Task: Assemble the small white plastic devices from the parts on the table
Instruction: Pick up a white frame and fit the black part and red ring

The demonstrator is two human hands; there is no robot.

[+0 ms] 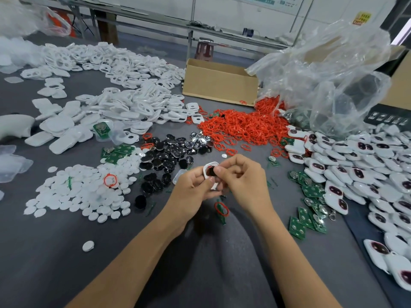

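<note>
A white shell (208, 167) is held above the near middle of the desk (55, 241), between both hands. It is gripped by the curled fingers of the left hand (192, 186). Its long axis runs roughly away from the person, with the rounded end uppermost and the hollow face turned toward the right hand (243, 177). A black disc (211, 171) in that hollow is pinched by the right thumb and forefinger. Red rings (242, 127) are heaped beyond, and finished devices (367, 165) are piled at the right.
</note>
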